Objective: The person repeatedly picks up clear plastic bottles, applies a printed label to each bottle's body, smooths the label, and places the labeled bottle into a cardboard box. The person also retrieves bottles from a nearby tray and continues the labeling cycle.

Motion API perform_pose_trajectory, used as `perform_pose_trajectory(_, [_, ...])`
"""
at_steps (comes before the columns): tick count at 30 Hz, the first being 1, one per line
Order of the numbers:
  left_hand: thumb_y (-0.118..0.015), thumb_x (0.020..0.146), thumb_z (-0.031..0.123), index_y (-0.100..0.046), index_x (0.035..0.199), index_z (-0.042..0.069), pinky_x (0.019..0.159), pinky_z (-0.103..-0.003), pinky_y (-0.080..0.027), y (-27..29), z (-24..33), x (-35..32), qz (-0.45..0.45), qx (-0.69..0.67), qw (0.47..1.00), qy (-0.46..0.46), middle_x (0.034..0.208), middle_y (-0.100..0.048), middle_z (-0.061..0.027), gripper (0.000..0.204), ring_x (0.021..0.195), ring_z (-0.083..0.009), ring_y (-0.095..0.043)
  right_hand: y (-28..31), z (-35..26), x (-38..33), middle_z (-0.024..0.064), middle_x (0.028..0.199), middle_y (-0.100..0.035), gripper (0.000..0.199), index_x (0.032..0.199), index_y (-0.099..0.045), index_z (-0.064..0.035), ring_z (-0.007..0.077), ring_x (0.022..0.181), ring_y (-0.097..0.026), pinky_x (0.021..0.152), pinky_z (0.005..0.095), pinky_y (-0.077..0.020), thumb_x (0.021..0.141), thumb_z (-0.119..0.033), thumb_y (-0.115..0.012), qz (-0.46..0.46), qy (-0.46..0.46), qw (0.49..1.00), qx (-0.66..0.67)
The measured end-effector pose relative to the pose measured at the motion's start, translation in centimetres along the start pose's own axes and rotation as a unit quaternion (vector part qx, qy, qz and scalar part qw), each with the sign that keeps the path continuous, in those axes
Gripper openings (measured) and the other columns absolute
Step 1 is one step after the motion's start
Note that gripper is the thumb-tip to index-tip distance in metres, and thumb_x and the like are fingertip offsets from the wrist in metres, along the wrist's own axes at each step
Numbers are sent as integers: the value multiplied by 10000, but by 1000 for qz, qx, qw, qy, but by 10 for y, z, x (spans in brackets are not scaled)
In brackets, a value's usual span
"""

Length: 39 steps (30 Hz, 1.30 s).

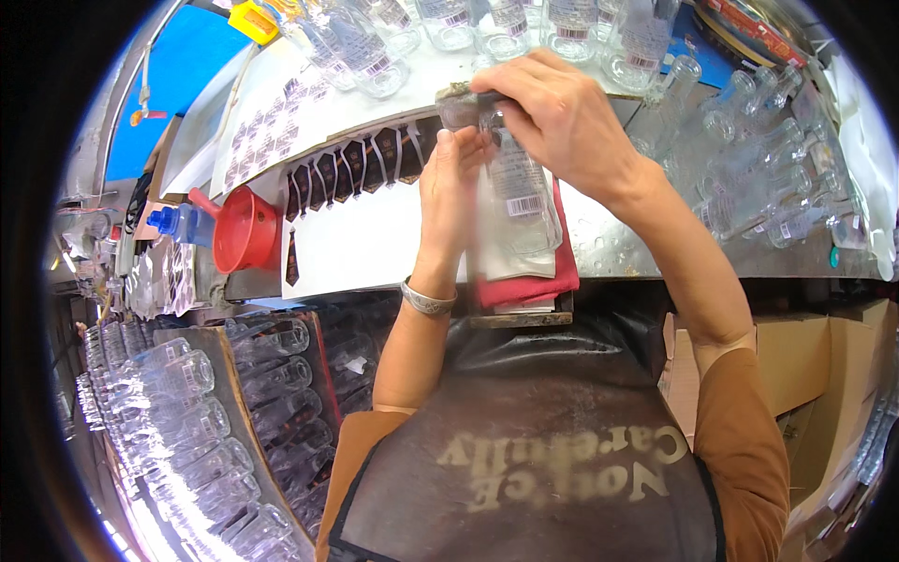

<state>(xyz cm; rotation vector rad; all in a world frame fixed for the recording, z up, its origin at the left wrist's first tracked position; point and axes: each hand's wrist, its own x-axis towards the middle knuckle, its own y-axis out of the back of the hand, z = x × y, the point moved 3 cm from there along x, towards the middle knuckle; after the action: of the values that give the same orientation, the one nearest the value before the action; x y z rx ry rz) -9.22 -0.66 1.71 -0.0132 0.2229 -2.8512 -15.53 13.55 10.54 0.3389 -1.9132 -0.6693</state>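
Bottle [523, 192] lies over red cloth [563, 272] at the table's [613, 244] near edge, long axis pointing away from the operator. Right hand [573, 117], nearer, arches above its far end, fingers curled; left hand [448, 183] stands just left, fingers extended. Grip cannot be determined.

Smooth glass bottle [532, 225], matt red cloth [529, 289], shiny metal bracelet [429, 301], glossy dark apron [562, 403]

I'm seeing a red plastic dipper [247, 230] on the left, blue-capped bottle [194, 226] just beside it, cardboard box [785, 361] near right.
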Motion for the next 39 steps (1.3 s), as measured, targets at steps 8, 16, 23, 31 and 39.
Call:
perform_pose_trajectory(8, [-517,1021,469,-639,1091,2,706,-250,-394,-7,-6,19,43,58,996,53,905,-587,-6,488,765,-86,-479,27,-83,-87,120,919,-637,278,1069,-646,-56,301,826,-629,693,374,-526,800,7,-674,-205,-69,929,299])
perform_pose_trajectory(16, [-684,911,488,-663,1090,-8,794,-278,-490,-9,44,4,-25,129,991,-39,944,-694,-70,528,892,-119,-629,64,-56,-119,79,932,-680,239,1067,-670,2,142,806,-630,728,257,-485,835,47,-635,-58,-362,861,352])
perform_pose_trajectory(23, [-491,1051,308,-645,1152,-4,871,-301,-478,-1,122,-12,-25,143,974,-175,993,-720,-115,363,948,-167,-661,93,-67,-124,98,975,-662,237,1059,-657,23,159,865,-623,771,260,-488,827,50,-616,-49,-362,859,358])
perform_pose_trajectory(31, [-563,1010,407,-724,908,17,876,-272,-444,-1,186,106,23,222,882,-416,935,-723,-73,435,914,-126,-609,155,-34,-147,54,805,-589,256,995,-627,21,92,733,-548,662,218,-431,1026,-172,-461,177,-466,800,336])
perform_pose_trajectory(39, [-606,1002,340,-742,983,11,839,-253,-448,19,132,163,48,247,893,-372,937,-720,-36,356,892,-107,-596,162,-9,-120,-4,943,-653,285,1211,-645,-55,21,593,-451,565,192,-376,933,-117,-655,189,-429,873,138])
